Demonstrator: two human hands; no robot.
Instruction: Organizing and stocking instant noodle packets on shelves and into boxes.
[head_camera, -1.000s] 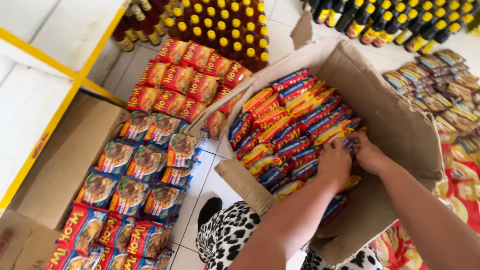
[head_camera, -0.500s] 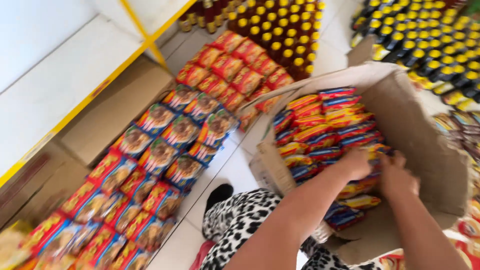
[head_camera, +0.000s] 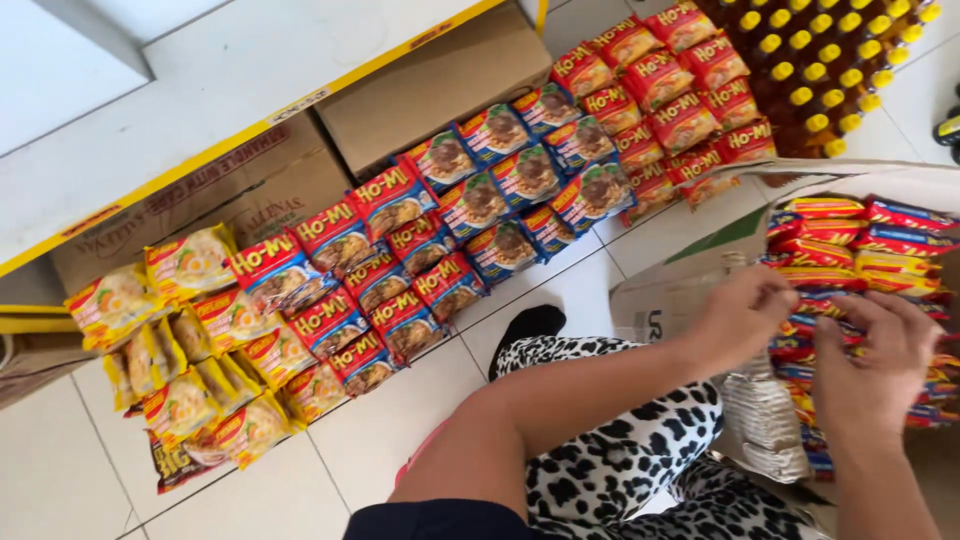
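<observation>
Both hands are down in the open cardboard box (head_camera: 690, 290) at the person's right: the left hand (head_camera: 735, 320) has its fingers curled over the near ends of the red-and-yellow noodle packets (head_camera: 860, 250) standing in rows inside, and the right hand (head_camera: 870, 365) lies just beside it, fingers bent onto the same stack; whether either truly pinches a packet or only presses on it I cannot tell. The packets are slick and tightly packed, so pulling a few out from between their neighbours could drag others along or crush the brittle blocks inside. Just below the hands the box wall is torn and sagging, and may let the lower rows spill toward the knee in spotted trousers (head_camera: 620, 440). Farther to the left of the hands, rows of noodle packets on the floor (head_camera: 400, 260) could be scattered by a shifting leg. Beyond them, yellow-capped bottles (head_camera: 820, 70) stand close together.
</observation>
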